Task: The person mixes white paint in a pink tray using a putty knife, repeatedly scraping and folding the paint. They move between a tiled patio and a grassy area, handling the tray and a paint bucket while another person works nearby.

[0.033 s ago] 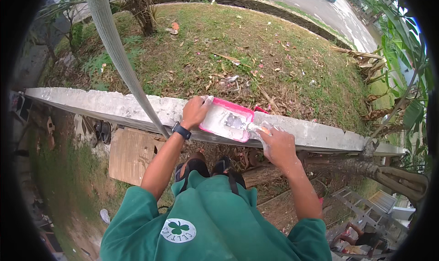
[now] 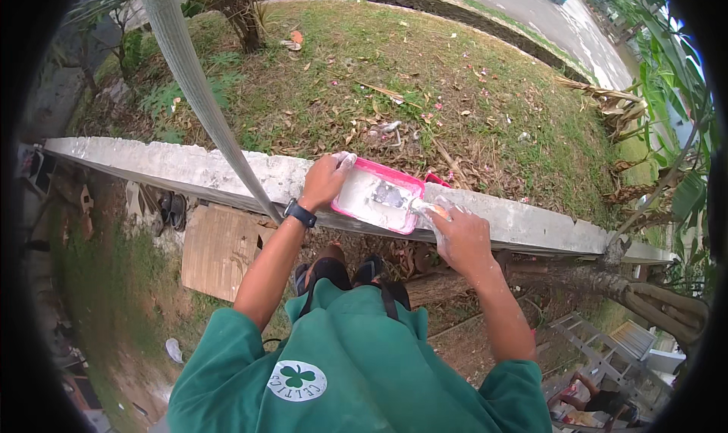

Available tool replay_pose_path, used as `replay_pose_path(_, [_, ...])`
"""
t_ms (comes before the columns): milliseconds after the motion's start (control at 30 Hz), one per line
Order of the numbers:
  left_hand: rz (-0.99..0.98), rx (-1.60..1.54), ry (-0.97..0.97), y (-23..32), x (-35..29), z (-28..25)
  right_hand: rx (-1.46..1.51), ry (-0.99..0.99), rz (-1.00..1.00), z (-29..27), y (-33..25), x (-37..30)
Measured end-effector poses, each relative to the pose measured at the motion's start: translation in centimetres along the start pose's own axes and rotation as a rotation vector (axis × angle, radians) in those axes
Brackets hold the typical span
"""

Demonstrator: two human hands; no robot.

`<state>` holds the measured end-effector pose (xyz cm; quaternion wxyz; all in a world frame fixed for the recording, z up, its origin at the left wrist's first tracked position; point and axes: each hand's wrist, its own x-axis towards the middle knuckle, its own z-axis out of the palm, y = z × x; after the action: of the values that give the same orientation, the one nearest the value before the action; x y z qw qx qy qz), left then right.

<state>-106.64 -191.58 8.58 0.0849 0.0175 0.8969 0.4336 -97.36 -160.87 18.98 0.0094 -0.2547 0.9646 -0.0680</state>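
Up on the wall top [image 2: 189, 167] we see a pink paint tray [image 2: 379, 198] resting on the grey concrete, filled with white paint. Our left hand [image 2: 324, 181] curls around the tray's left edge, fingers closed on its rim. Our right hand [image 2: 459, 236] is closed around the handle of a paintbrush [image 2: 421, 205], whose head lies in the tray. Beyond the wall lies leaf-strewn grass [image 2: 425, 76]; below it, a cardboard sheet [image 2: 220, 251] lies on the ground.
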Motion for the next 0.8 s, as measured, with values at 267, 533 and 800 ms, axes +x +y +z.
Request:
replay_pose_path(267, [0.323,-0.322,-0.331,-1.0,-2.7,-3.5,-0.048,-0.13,-0.101,-0.4,1.9,2.6])
replay_pose_path(533, [0.27,-0.212,-0.251,-1.5,-2.2,-2.8,-0.03,-0.155,-0.133,-1.0,-0.1,4.2])
replay_pose_path(800, [0.374,-0.218,-0.149,-1.4,-2.3,-2.4,-0.046,-0.147,-0.095,-0.2,-1.3,5.1])
